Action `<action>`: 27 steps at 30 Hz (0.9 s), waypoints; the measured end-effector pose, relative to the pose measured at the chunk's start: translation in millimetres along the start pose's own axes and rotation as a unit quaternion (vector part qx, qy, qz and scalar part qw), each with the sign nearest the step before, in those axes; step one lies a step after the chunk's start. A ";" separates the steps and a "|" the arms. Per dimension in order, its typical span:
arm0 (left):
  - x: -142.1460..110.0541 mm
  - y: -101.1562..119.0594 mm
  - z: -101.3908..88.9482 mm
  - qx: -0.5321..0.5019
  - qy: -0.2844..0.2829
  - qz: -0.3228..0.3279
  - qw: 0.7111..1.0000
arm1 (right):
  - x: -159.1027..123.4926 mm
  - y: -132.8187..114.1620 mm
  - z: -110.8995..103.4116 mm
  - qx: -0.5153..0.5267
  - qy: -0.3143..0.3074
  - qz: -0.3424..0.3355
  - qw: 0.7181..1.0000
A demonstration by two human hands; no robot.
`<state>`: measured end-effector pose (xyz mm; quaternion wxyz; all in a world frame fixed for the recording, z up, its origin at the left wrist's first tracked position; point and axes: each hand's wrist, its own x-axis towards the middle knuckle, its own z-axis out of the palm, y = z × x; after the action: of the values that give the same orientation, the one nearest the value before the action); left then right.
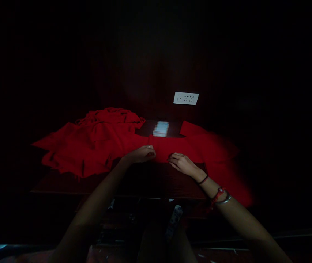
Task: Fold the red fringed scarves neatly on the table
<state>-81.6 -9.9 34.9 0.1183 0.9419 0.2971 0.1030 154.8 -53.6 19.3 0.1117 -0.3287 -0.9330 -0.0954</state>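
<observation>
A long strip of red cloth (192, 149) runs across the dark wooden table in front of me. My left hand (142, 154) has its fingers curled in a pinch at the strip's near side, beside a small fold; the fingertips are partly hidden. A ring shows on one of its fingers. Just to the right, my right hand (181, 163) rests on the near edge of the same cloth, its fingers slightly bent and touching the fabric. To the left the red fabric lies in a crumpled heap (90, 146). On the right it spreads flat and hangs over the table's front edge.
Behind the strip lies a phone (161, 128) with a lit, blurred screen. A white wall socket (185, 98) sits above it. The table (156, 182) has its front edge near my legs, and a patterned, pale object (175, 217) shows below. Surroundings are very dark.
</observation>
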 end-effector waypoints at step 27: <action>1.2 -7.1 19.0 0.036 -0.106 -0.359 0.926 | 15.2 10.6 11.8 0.066 -0.161 0.295 0.939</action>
<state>-79.4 -6.7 15.1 0.1446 0.7810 0.6048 -0.0578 148.3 -33.5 13.2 0.0049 -0.5923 -0.8036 0.0581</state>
